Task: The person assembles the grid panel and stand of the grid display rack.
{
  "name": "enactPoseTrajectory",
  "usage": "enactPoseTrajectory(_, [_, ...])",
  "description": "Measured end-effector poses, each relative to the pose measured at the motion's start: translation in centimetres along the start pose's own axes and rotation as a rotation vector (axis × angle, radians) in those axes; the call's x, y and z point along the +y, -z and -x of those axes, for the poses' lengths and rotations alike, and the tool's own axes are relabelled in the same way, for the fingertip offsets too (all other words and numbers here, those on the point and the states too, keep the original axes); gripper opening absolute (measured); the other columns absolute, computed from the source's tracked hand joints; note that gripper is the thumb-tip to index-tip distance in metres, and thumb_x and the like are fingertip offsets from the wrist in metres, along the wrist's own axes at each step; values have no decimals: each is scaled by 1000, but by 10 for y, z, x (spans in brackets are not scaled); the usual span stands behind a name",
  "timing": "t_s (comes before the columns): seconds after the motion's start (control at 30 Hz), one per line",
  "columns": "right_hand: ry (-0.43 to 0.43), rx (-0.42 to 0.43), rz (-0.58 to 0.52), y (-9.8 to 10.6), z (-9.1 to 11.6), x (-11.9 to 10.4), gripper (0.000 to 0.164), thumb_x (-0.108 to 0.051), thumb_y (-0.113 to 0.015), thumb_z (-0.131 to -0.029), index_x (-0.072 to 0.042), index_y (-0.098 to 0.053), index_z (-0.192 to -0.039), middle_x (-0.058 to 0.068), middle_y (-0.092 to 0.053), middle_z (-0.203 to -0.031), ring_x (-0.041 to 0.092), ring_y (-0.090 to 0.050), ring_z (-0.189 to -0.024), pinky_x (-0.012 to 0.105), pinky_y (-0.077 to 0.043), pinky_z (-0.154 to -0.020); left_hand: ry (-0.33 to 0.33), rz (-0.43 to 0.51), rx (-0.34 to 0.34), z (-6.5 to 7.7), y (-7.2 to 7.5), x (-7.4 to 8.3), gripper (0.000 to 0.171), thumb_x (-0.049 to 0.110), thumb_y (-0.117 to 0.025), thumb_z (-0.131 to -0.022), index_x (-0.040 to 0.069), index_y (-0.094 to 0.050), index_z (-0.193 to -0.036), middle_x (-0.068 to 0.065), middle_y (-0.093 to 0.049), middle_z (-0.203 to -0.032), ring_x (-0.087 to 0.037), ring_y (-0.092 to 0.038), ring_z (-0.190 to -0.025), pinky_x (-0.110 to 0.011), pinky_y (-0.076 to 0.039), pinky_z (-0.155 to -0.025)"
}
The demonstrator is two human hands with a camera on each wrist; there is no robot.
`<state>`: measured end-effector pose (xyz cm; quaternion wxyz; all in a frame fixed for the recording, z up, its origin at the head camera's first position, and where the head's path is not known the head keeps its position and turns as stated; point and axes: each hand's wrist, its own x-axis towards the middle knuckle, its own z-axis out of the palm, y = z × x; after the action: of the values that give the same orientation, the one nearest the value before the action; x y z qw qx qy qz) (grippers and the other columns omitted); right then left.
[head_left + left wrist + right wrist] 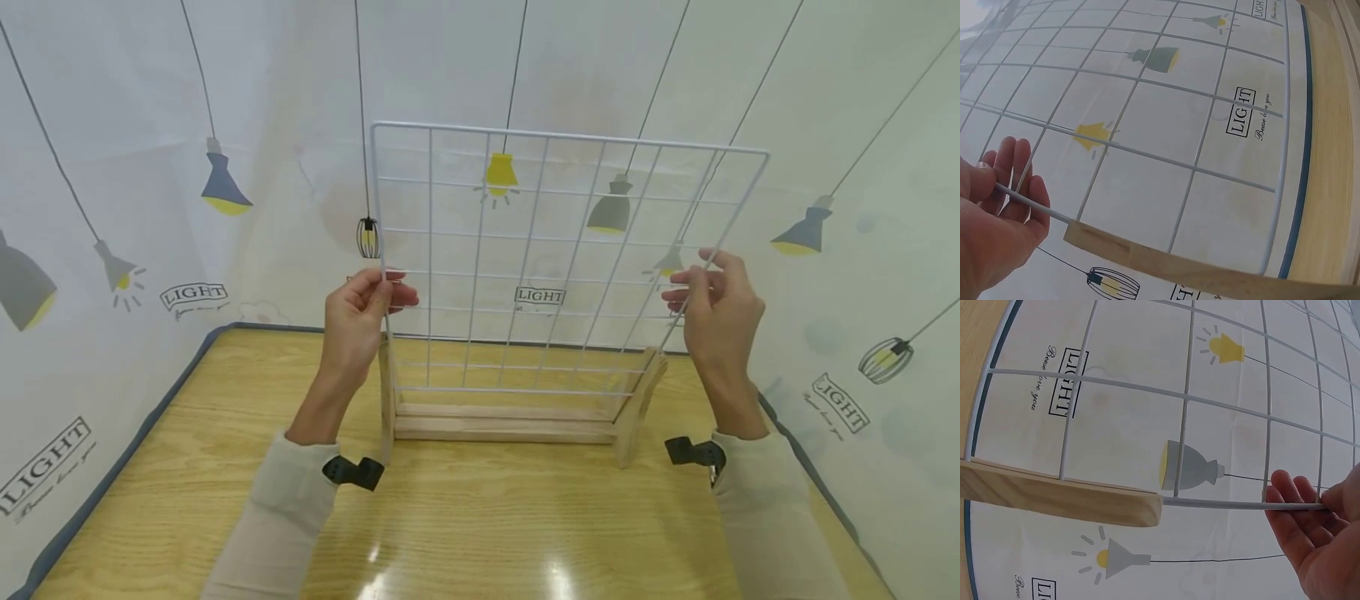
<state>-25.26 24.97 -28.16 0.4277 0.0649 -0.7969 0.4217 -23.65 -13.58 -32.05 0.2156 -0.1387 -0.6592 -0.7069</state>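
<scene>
A white wire grid panel (501,278) stands upright between the two side posts of a wooden stand (502,430). My left hand (358,321) pinches the panel's left edge wire between thumb and fingers, a little above the left post (1147,257). On the opposite side, my right hand (723,321) holds the right edge wire the same way, above the right post (1066,494). Both wrist views show the panel's side wires running down along the wooden posts. How the panel's bottom edge sits in the stand is hard to tell.
The stand rests on a wood-grain table (480,517). Behind and at both sides hangs a pale sheet (285,100) printed with lamps and the word LIGHT, with a dark blue border along the table. Each wrist wears a black strap mount (352,472).
</scene>
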Motion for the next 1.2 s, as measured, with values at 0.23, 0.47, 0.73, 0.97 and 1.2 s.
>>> enactPoseTrajectory(0.23, [6, 5, -5, 0, 2, 4, 24, -12, -46, -104, -1, -61, -119, 24, -73, -90, -14, -60, -59, 7, -50, -59, 9, 14, -10, 2, 0, -1, 16, 11, -50, -104, 3, -65, -104, 9, -72, -86, -9, -71, -83, -29, -56, -82])
enactPoseTrajectory(0.47, [6, 0, -13, -1, 6, 5, 23, -12, -47, -103, -1, -61, -118, 24, -73, -90, -13, -61, -60, 7, -50, -59, 19, -9, -18, 5, 1, -2, 18, 10, -50, -104, 1, -64, -108, 10, -71, -87, -9, -71, -84, -30, -56, -84])
enactPoseTrajectory(0.73, [20, 1, -28, -2, 7, 5, 23, -12, -48, -103, 0, -61, -118, 23, -73, -90, -13, -61, -60, 7, -50, -59, 26, -20, -15, 7, 3, -3, 20, 10, -50, -104, -3, -63, -111, 10, -71, -85, -8, -70, -84, -26, -54, -82])
enactPoseTrajectory(0.97, [-1, -9, -5, -2, 11, 8, 24, -13, -48, -104, 0, -61, -118, 23, -73, -89, -13, -61, -60, 6, -50, -60, 42, -4, -17, 10, 3, -5, 18, 8, -49, -104, -2, -63, -111, 11, -72, -85, -7, -70, -83, -22, -54, -80])
enactPoseTrajectory(1.2, [-3, -25, -16, -3, 14, 10, 23, -13, -47, -104, 0, -61, -118, 22, -74, -89, -11, -62, -60, 9, -52, -60, 40, -3, -13, 12, 4, -9, 18, 6, -50, -103, -3, -63, -111, 11, -71, -85, -7, -70, -84, -22, -54, -81])
